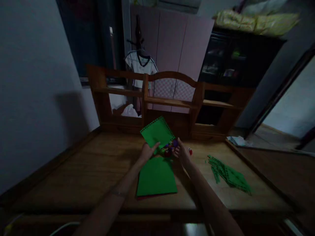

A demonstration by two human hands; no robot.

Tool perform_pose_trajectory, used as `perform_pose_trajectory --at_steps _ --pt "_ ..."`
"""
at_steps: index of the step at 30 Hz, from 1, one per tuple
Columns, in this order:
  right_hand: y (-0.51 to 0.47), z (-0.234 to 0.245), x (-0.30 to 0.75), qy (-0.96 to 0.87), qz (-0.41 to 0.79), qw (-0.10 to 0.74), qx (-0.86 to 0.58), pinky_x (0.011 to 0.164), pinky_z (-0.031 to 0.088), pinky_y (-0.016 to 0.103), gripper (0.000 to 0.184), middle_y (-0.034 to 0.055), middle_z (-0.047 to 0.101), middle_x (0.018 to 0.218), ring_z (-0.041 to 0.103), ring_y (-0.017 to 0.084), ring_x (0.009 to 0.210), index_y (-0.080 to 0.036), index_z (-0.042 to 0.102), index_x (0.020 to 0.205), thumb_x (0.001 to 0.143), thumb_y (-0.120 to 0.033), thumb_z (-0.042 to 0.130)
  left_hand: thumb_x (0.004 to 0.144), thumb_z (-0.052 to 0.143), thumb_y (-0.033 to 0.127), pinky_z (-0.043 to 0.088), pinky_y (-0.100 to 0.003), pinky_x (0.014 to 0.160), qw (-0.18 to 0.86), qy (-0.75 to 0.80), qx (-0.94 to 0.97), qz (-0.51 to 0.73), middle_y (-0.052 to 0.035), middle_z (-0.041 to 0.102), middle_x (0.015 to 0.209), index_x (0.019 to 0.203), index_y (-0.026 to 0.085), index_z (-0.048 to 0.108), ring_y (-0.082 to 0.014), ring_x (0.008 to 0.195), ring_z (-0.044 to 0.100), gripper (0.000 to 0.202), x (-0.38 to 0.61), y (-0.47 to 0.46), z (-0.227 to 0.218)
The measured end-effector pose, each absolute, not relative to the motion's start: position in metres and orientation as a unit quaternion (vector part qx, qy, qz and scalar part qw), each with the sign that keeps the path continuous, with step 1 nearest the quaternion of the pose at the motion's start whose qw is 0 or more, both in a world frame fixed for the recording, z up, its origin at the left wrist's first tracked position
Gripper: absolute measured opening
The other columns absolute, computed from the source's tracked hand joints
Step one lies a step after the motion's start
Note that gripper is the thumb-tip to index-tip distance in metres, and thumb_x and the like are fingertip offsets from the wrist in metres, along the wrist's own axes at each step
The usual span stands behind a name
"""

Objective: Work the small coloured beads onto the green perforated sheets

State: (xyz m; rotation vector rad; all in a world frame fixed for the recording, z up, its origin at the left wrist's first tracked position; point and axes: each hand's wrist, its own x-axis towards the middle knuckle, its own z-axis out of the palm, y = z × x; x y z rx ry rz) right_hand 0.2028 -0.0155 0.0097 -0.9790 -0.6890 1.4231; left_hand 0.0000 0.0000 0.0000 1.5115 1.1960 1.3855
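My left hand holds up a green sheet with a notched edge, fingers pinched on its lower corner. My right hand is closed around a small colourful object, purple and red, just right of that sheet; I cannot make out what it is. Below both hands a flat stack of green sheets lies on the wooden desk, with a red edge showing underneath. A small red thing lies just right of my right hand.
A pile of green paper strips lies to the right on the desk. A wooden shelf unit stands at the desk's back. A white crumpled item sits at the far right corner. A shirt hangs behind. The room is dim.
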Motion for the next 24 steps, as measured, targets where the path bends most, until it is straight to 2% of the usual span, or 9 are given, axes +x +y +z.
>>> perform_pose_trajectory --at_steps 6,14,20,24 --pt "-0.017 0.011 0.206 -0.306 0.616 0.611 -0.392 0.044 0.048 0.021 0.036 0.0067 0.069 0.068 0.059 0.012 0.048 -0.017 0.057 0.076 0.081 -0.052 0.053 0.069 0.068 0.045 0.049 -0.035 0.086 0.377 0.456 0.586 0.553 -0.012 0.068 0.1 0.094 0.011 0.067 -0.0244 0.093 0.065 0.042 0.001 0.004 -0.004" --pt "-0.016 0.008 0.21 -0.308 0.607 0.606 -0.412 0.034 0.035 0.02 0.046 0.0036 0.059 0.049 0.051 0.012 0.038 -0.018 0.052 0.062 0.086 -0.055 0.038 0.07 0.068 0.043 0.048 -0.035 0.086 0.378 0.453 0.592 0.549 -0.0133 0.068 0.102 0.096 0.01 0.067 -0.0246 0.094 0.064 0.042 0.001 0.004 -0.005" --pt "-0.018 0.014 0.208 -0.318 0.587 0.596 -0.446 0.032 0.028 0.02 0.048 -0.0018 0.046 0.041 0.039 0.008 0.032 -0.019 0.048 0.057 0.081 -0.06 0.044 0.068 0.07 0.038 0.049 -0.035 0.087 0.394 0.449 0.578 0.556 -0.0122 0.068 0.1 0.093 0.011 0.068 -0.0247 0.093 0.064 0.037 0.002 0.0 0.0" --pt "-0.025 0.021 0.207 -0.386 0.512 0.608 -0.469 0.033 0.021 0.02 0.045 -0.0063 0.037 0.04 0.028 0.006 0.032 -0.018 0.054 0.061 0.074 -0.06 0.053 0.067 0.072 0.036 0.048 -0.036 0.088 0.396 0.455 0.569 0.558 -0.0113 0.069 0.097 0.092 0.011 0.068 -0.0253 0.094 0.064 0.036 0.003 -0.003 0.004"
